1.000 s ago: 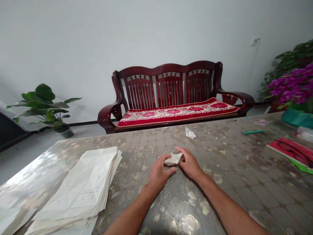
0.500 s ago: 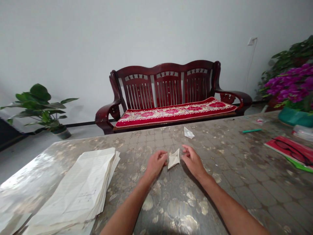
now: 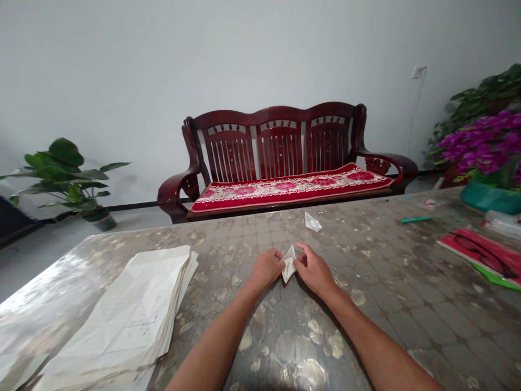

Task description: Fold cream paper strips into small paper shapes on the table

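Though apart earlier, hands [image 3: 266,269] [image 3: 317,274] on origami [image 3: 288,266]

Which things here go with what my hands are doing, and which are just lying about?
Likely part of it:
small folded paper, between the left hand and right hand
second folded paper, beyond the hands
paper stack, perhaps

Seemingly just lying about:
green stick
glasses on the red book
purple flowers

Nothing legible: the dark marks [image 3: 142,323] on the paper stack [image 3: 130,293] are too blurred to read
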{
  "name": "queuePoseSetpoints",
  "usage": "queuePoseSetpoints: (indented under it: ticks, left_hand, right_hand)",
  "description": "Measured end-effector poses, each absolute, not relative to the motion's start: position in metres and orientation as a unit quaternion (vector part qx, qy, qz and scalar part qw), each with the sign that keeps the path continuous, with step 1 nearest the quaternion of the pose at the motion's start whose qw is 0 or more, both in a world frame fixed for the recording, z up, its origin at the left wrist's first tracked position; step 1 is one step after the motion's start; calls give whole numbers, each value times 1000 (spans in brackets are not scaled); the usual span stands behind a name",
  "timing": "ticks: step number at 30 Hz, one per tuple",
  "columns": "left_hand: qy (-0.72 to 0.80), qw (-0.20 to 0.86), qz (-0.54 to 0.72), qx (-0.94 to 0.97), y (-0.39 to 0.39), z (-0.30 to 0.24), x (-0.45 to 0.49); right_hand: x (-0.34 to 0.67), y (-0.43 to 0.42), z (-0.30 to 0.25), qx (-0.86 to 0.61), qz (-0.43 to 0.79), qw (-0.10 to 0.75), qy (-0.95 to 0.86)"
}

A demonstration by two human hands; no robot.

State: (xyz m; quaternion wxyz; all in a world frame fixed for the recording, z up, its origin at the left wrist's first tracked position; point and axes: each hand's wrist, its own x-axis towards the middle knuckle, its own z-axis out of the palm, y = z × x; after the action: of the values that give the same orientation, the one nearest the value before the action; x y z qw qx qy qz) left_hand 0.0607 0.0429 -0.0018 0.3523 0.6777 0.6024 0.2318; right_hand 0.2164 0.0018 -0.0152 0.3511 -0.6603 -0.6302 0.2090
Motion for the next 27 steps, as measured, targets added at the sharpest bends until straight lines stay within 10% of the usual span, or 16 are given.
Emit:
queuePoseSetpoints:
  ticks: [27]
  left_hand:
    - [464, 423, 332, 704, 51, 12, 41]
  right_hand:
    - [226, 6, -9, -604, 227, 333, -687]
